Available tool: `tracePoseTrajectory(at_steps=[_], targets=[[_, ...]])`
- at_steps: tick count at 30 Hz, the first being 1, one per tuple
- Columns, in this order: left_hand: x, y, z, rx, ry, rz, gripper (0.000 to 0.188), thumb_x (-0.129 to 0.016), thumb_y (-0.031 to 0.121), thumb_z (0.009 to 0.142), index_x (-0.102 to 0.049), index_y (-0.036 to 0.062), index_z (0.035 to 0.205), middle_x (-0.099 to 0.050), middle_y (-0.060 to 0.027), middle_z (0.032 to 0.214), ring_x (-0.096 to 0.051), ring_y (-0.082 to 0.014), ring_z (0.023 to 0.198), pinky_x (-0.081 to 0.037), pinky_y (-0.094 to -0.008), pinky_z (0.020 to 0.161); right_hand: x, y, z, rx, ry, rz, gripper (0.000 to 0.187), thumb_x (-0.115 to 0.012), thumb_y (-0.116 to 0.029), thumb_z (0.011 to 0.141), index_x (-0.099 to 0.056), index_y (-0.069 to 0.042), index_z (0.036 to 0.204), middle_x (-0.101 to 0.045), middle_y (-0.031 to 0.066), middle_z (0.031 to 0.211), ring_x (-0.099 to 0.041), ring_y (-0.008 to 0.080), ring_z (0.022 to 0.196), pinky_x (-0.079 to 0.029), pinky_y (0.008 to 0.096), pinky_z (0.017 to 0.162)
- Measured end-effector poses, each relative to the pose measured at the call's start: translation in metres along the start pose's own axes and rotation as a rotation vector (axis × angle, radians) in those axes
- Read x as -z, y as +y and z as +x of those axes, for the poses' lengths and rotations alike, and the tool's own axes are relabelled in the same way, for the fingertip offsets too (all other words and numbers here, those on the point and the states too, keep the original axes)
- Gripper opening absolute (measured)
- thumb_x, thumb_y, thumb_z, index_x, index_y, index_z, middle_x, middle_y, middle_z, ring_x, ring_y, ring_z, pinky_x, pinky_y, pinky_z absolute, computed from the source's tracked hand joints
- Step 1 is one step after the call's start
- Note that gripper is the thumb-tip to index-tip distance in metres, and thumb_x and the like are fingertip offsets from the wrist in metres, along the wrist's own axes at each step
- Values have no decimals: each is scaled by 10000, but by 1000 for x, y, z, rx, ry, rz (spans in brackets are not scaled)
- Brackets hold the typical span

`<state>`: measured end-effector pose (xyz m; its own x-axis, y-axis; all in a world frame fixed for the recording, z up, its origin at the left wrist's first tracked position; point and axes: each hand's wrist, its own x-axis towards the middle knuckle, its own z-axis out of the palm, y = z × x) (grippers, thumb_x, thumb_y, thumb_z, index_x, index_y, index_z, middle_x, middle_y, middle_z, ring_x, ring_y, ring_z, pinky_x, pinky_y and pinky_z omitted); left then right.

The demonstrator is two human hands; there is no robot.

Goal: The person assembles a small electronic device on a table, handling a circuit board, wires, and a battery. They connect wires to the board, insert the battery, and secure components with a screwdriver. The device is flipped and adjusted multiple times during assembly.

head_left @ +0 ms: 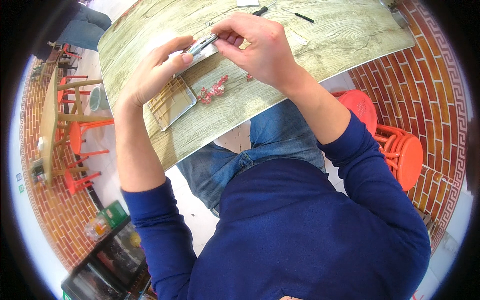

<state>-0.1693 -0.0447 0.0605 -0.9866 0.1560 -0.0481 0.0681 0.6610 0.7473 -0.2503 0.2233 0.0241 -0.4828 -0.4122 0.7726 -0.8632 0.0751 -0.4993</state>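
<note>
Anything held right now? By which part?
A slim, silver-edged, phone-like device: left hand grips its left end between thumb and fingers; right hand has fingertips at its right end, pinch or touch unclear.

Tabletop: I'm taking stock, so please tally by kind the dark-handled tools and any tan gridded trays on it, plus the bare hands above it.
Dark-handled tools: 2
Tan gridded tray: 1
Bare hands, left hand and right hand: 2
Total: 5

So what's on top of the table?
Visible on the table: a tan gridded piece, red scraps, two black-handled tools, a pale strip and a white item. The left hand and right hand, holding a slim object, cover whatever lies behind.
</note>
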Motion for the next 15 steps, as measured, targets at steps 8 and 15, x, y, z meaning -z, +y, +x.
tracePoseTrajectory(at_steps=[8,15], targets=[[2,10,0,32,-31,-11,773,-669,543,1065,-685,-33,1581,-752,-233,1509,-689,-328,1409,-499,-425,1217,0,5,-1,55,-4,-69,141,-892,-11,968,-825,-9,1092,-820,80,959,-839,181,843,-678,295,750],[0,6,0,28,-20,11,810,-705,573,1044,-681,-20,1596,-757,-230,1515,-696,-328,1410,-500,-423,1224,-1,8,2,141,12,-120,139,-885,-78,929,-791,-67,1030,-794,70,931,-806,254,806,-642,371,693]])
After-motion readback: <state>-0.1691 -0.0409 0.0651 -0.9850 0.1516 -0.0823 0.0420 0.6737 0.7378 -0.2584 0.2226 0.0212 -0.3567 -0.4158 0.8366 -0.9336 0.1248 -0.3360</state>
